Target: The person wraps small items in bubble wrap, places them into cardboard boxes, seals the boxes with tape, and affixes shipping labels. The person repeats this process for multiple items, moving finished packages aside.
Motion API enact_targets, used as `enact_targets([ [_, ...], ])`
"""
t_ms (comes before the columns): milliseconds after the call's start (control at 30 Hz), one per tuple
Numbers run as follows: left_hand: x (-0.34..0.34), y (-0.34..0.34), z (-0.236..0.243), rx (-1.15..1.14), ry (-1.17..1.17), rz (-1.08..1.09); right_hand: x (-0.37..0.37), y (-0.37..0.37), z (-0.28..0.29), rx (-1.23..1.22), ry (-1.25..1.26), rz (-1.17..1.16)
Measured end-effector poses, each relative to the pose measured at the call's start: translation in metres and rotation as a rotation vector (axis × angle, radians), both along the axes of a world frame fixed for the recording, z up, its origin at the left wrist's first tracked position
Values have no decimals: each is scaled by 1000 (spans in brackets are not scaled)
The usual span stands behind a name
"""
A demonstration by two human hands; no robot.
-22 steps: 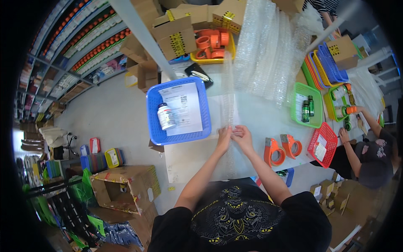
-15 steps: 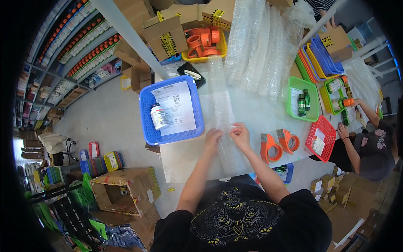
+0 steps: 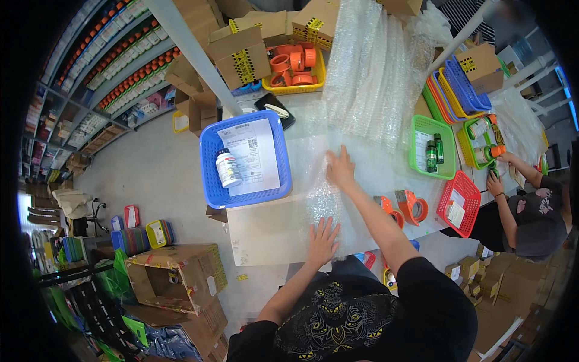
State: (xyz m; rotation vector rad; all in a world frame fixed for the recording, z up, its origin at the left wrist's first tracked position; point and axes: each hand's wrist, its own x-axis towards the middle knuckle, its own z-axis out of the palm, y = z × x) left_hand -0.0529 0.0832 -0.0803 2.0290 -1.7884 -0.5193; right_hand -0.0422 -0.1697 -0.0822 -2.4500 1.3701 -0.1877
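A clear bubble wrap sheet (image 3: 322, 202) lies on the table in front of me. At its near end my left hand (image 3: 324, 242) rests with fingers spread, holding nothing. My right hand (image 3: 341, 170) touches the wrap farther up, its fingers apart and partly stretched out. Left of the wrap stands a blue basket (image 3: 208, 175). Inside it a white bottle (image 3: 228, 169) with a dark cap lies tilted on a printed sheet (image 3: 260, 158). Two orange tape dispensers sit to the right; my right forearm partly covers one, and the other dispenser (image 3: 414, 208) shows fully.
Beyond the dispensers are a green basket (image 3: 416, 158) with two dark green bottles and a red basket (image 3: 476, 208). More bubble wrap (image 3: 368, 78) hangs across the far side, beside a yellow basket (image 3: 319, 81) of tape dispensers. At right a co-worker (image 3: 525, 211) handles bottles.
My hands have parted: the left moved toward me and spread its fingers, the right moved away from me. The narrow strip of wrap now lies wider and flatter.
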Motion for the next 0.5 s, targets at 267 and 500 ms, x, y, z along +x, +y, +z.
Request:
enact_targets([
  [267, 4, 13, -2, 85, -17, -28, 43, -123, 6, 169, -237, 223],
  [500, 25, 4, 5, 108, -34, -18, 19, -141, 73, 776, -717, 347],
])
